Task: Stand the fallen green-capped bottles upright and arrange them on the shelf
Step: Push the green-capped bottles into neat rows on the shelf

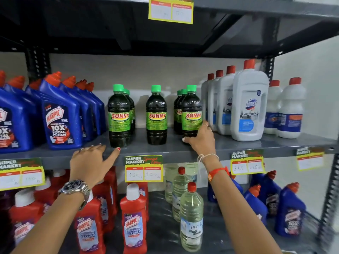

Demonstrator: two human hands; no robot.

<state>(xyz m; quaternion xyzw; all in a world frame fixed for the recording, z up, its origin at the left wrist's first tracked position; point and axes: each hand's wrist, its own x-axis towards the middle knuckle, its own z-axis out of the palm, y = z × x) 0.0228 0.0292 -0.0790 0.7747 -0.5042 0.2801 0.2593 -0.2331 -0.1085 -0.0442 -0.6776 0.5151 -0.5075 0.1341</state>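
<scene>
1. Right hand point(200, 138) wraps the base of the front right green-capped bottle point(191, 112), upright on the shelf point(238, 145)
2. Left hand point(91, 162) rests spread, empty, on the shelf edge
3. Every visible bottle stands; only row tidying seems left

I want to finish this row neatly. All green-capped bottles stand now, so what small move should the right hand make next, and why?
Probably the right hand should let go of the front right bottle. It already stands upright at the shelf edge, in line with the middle bottle and the left front bottle, and no green-capped bottle lies fallen.
</scene>
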